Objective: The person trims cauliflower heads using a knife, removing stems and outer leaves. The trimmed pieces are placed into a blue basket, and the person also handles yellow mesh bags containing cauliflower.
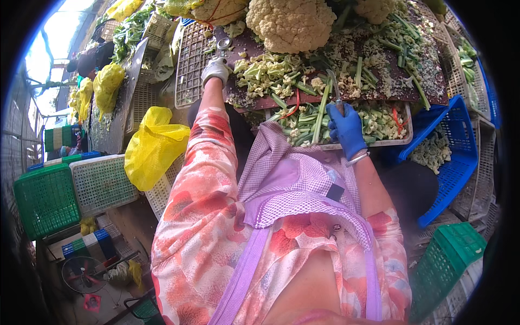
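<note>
My left hand, in a white glove, is at the left end of the dark board. Its fingers are curled at a metal tool with a round end; how firmly it grips cannot be seen. My right hand, in a blue glove, is closed around the handle of a curved knife, its blade pointing away from me. Cut cauliflower florets and green stalks lie between the hands. A large cauliflower head rests at the back of the board. Below the board's near edge, a white crate holds more florets, stalks and red ties.
A yellow mesh bag lies left of my arm over crates. A tilted blue crate with cauliflower pieces stands at right, above a green crate. Green and white crates stand at left. Another person is at the upper left.
</note>
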`<state>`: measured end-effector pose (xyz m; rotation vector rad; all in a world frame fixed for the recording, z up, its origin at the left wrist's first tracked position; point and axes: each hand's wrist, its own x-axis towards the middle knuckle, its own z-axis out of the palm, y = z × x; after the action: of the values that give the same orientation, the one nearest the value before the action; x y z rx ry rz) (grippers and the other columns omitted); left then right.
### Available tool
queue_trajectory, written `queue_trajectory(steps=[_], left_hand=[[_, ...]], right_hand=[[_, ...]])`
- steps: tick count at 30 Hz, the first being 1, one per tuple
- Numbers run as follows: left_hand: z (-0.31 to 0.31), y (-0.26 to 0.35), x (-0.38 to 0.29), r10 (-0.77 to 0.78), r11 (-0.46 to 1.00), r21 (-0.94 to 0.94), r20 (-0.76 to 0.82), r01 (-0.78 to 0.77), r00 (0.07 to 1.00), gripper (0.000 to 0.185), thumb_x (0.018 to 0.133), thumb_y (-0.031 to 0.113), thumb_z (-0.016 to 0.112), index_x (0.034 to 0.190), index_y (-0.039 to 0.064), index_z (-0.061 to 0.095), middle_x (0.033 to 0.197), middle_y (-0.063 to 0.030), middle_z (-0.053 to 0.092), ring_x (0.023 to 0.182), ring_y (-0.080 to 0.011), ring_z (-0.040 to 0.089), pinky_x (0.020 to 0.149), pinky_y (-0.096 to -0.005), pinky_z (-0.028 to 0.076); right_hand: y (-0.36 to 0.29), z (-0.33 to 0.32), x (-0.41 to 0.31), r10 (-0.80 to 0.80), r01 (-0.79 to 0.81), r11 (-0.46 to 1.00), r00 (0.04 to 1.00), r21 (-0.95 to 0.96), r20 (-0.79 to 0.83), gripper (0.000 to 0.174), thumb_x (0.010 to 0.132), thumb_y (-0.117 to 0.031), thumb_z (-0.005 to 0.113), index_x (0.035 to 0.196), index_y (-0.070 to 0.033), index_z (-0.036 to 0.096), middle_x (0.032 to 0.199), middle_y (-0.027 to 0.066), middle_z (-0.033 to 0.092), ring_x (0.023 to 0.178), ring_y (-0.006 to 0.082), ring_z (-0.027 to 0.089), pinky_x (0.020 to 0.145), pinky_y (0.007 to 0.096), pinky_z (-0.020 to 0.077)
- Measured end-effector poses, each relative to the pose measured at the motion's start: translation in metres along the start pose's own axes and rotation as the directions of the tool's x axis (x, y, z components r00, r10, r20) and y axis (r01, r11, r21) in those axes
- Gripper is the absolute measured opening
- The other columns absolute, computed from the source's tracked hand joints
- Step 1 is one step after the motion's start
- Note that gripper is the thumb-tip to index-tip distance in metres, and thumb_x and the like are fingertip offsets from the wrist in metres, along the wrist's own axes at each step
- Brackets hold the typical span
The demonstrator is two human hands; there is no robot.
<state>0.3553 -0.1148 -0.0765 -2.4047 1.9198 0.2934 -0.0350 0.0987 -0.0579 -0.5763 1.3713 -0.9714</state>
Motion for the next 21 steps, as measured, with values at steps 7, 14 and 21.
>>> queue_trajectory(steps=[7,14,21], left_hand=[[-0.044,0.037,-0.077,0.261,0.135,-0.942,0.334,0.309,0.906,0.025,0.088,0.012,0.073,0.112,0.004,0.072,0.103,-0.0071,0.074,0.077,-0.0119,0.067,0.064,-0.0261,0.053],[-0.037,0.149,-0.222,0.632,0.271,-0.881,0.466,0.387,0.619,0.025,0.095,0.011,0.066,0.118,0.002,0.068,0.096,-0.0021,0.073,0.082,-0.0105,0.068,0.073,-0.0232,0.055],[-0.035,0.169,-0.251,0.713,0.142,-0.946,0.302,0.291,0.633,0.037,0.101,0.002,0.055,0.139,0.001,0.055,0.124,-0.0064,0.066,0.103,-0.0099,0.064,0.091,-0.0237,0.054]], right_hand=[[-0.015,0.012,-0.012,-0.204,0.206,0.974,0.979,-0.097,0.030,0.024,0.093,-0.029,0.073,0.099,-0.007,0.065,0.072,-0.0013,0.061,0.058,0.0065,0.055,0.051,0.0256,0.0462],[-0.039,0.008,-0.029,-0.319,0.310,0.948,0.911,0.078,0.261,0.033,0.096,-0.021,0.073,0.124,-0.006,0.065,0.072,-0.0061,0.055,0.056,0.0024,0.047,0.050,0.0199,0.0386],[-0.027,-0.016,-0.024,-0.168,0.116,0.957,0.969,0.267,0.183,0.028,0.095,-0.031,0.073,0.105,-0.007,0.065,0.069,-0.0013,0.059,0.049,0.0068,0.053,0.046,0.0230,0.0435]])
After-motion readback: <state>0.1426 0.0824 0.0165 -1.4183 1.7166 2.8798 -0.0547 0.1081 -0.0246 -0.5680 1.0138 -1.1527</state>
